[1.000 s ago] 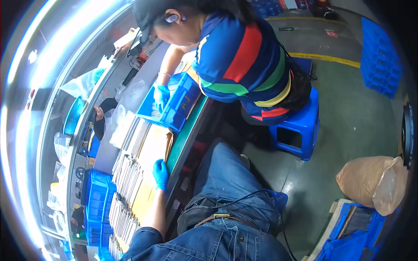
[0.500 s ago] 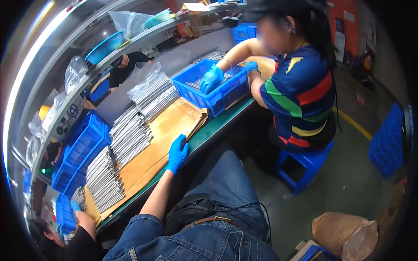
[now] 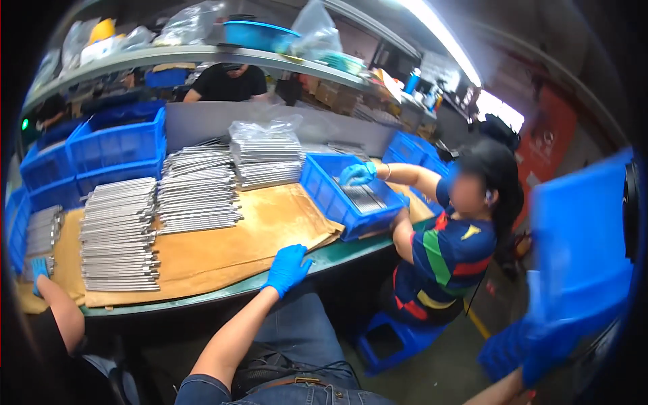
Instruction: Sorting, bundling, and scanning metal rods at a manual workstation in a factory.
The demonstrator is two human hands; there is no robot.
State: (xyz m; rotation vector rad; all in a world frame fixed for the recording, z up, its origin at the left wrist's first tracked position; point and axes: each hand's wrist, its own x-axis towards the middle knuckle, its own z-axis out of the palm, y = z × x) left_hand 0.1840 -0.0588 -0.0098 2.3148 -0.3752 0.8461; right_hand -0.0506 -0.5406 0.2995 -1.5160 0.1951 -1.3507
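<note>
Blue plastic bin (image 3: 584, 223) rises just beyond the right hand (image 3: 536, 361); left of that grip, a seated co-worker (image 3: 442, 253) separates it from the rod crate (image 3: 322, 196). Its long axis stands roughly upright; blur hides its opening. Right fingers merge into the blue, so I cannot tell their closure. The left hand (image 3: 287, 268), fingers loosely extended, touches the kraft paper (image 3: 263, 209).

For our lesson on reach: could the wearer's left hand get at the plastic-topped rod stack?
Probably yes: the left hand looks empty, and mostly bare brown paper lies between it and the rod stack; clear plastic covers part of the top.
</note>
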